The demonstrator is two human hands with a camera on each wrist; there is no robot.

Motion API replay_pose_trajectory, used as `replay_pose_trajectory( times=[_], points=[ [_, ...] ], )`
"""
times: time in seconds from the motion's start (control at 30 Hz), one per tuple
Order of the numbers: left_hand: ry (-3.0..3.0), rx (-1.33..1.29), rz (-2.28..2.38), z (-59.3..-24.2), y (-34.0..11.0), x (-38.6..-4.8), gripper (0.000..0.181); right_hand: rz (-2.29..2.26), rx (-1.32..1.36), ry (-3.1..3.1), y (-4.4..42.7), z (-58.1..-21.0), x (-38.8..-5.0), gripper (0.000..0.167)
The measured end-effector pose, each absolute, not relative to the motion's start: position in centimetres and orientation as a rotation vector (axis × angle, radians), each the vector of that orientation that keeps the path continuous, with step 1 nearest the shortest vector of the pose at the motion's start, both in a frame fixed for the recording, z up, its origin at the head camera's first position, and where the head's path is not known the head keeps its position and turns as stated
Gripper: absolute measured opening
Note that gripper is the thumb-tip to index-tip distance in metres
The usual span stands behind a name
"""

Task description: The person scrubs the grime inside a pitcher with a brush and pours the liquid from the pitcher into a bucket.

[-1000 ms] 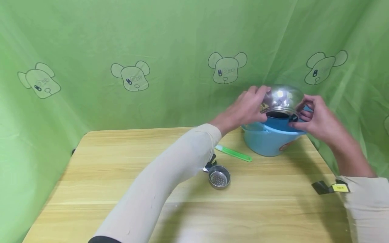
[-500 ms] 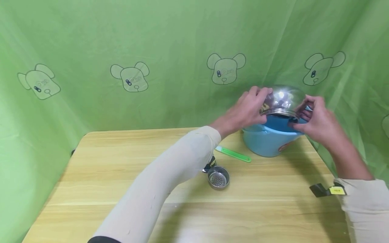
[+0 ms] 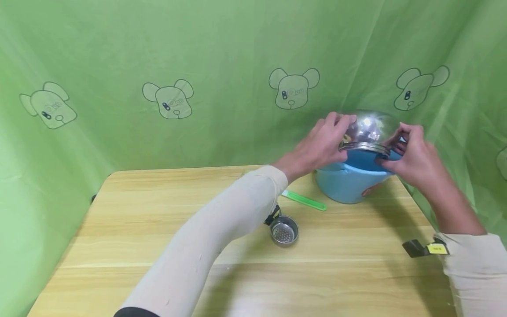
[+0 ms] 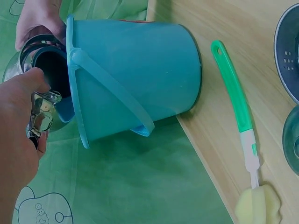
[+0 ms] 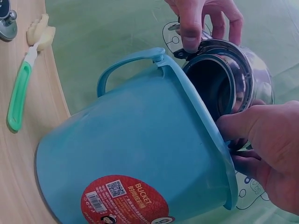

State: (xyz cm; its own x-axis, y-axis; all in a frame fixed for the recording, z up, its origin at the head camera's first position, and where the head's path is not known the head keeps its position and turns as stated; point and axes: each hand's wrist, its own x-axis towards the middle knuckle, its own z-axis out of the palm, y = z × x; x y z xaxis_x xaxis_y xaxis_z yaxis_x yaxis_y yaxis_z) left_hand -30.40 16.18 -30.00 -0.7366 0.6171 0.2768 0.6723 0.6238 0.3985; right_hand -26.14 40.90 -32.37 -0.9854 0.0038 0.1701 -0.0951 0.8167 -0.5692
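A shiny rounded steel pot (image 3: pixel 372 127) is held tipped, mouth down, over the light-blue bucket (image 3: pixel 336 185). My left hand (image 3: pixel 322 138) grips its left side, the fingers on the outer wall and the thumb near the rim. On the opposite side my right hand (image 3: pixel 413 152) holds the pot, with its thumb at the rim. Seen in the right wrist view, the pot's dark mouth (image 5: pixel 210 86) lies close to the bucket's rim. A metal fitting (image 4: pixel 42 119) shows beside my left hand in the left wrist view. The bucket's inside is mostly hidden.
On the wooden table (image 3: pixel 158 211) lies a sponge brush with a green handle (image 3: pixel 306 201), left of the bucket. Nearer stands a small perforated steel strainer cup (image 3: pixel 284 231). A round lid (image 4: pixel 292 140) is partly visible. A green curtain (image 3: pixel 229 53) hangs behind.
The pot has tipped slightly further, so less of its dark mouth shows in the head view. Both hands keep their hold, almost in place.
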Motion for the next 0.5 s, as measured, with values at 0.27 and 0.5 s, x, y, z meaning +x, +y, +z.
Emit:
replay_pose_trajectory(
  times=[0.27, 0.5],
  points=[
    [-2.703, -1.091, -0.638, -29.80, 16.33, -30.20, 0.080, 0.915, 0.055, -2.811, 40.96, -32.50, -26.05, 0.110],
    [-2.671, -1.102, -0.592, -29.58, 16.21, -29.94, 0.079, 0.911, 0.039, -2.808, 40.97, -32.36, -25.86, 0.112]
  ],
)
